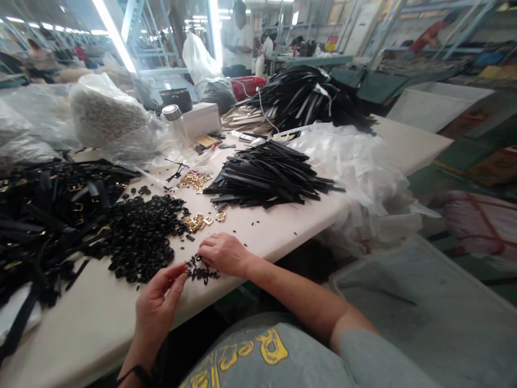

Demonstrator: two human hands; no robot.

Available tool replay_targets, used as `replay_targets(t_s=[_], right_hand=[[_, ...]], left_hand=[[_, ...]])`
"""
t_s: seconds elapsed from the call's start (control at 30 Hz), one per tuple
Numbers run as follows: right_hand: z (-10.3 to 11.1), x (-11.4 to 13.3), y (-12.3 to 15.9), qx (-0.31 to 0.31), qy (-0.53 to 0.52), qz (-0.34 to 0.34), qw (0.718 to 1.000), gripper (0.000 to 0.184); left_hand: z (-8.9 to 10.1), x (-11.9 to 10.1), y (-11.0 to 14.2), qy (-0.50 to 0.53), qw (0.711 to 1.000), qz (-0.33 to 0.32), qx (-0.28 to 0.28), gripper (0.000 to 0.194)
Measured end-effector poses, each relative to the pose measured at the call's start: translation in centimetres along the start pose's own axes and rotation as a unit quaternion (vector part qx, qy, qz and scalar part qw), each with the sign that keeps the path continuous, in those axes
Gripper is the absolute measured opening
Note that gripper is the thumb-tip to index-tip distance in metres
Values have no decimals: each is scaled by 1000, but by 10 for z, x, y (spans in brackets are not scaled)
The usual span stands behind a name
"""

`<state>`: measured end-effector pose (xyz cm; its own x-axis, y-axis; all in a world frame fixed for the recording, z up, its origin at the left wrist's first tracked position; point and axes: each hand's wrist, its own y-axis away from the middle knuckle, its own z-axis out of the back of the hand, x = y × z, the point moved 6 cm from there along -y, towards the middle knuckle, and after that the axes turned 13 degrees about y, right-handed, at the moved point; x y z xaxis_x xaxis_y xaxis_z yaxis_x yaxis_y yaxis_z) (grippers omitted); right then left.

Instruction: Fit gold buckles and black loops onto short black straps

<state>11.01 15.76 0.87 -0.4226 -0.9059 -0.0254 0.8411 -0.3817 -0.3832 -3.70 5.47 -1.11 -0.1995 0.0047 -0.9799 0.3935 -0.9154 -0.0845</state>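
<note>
A small heap of tiny black pieces (204,272) lies near the table's front edge. My right hand (224,253) rests over the back of this heap, its fingers bent down onto the pieces. At the heap's left side is my left hand (161,293), thumb and fingertips pinched together; whatever sits between them is too small to make out. Just beyond both hands spreads a larger pile of black loops (149,231). Gold buckles (196,222) lie behind my right hand, with more gold metal parts (195,182) farther back.
Black strips (266,175) are stacked mid-table, and a bigger bundle (307,97) lies behind. Black straps with buckles (48,210) cover the left side. Clear plastic sheeting (359,167) hangs over the right edge. A bottle (175,121) stands at the back. A grey bin (424,302) sits lower right.
</note>
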Motion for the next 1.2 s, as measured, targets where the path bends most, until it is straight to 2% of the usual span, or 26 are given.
replay_targets(t_s=[0.13,0.3,0.5,0.57,0.6,0.67,0.73,0.77,0.87,0.97,1.1,1.2], right_hand=[[13,-2,2,-53,-48,-42,997,9],[25,3,8,-90,-64,-18,994,11],[36,2,14,-111,-74,-4,991,14],[40,-13,13,-107,-71,-15,992,18],[43,-28,12,-100,-56,-42,992,19],[47,-71,10,-75,13,-149,986,22],[52,-119,12,-37,118,-271,955,26],[55,-140,14,-32,138,-311,940,27],[54,-180,18,-14,153,-365,918,19],[43,-195,21,-5,140,-380,914,16],[28,-200,28,-25,98,-402,910,11],[22,-200,33,-46,48,-405,912,14]], left_hand=[[-17,-6,-14,55,998,37,10,50],[-33,-13,-26,104,991,74,39,39],[-37,0,-29,177,976,109,67,41],[-33,5,-27,196,971,129,46,39],[-30,7,-25,212,967,138,28,39],[-24,9,-22,257,954,157,-11,39],[-20,11,-18,304,934,183,-47,38],[-18,11,-16,326,922,198,-64,39],[-14,8,-9,383,886,236,-113,37],[-13,2,-4,445,842,269,-146,28],[-14,-3,1,517,774,321,-173,21],[-13,-5,3,531,762,321,-185,22]])
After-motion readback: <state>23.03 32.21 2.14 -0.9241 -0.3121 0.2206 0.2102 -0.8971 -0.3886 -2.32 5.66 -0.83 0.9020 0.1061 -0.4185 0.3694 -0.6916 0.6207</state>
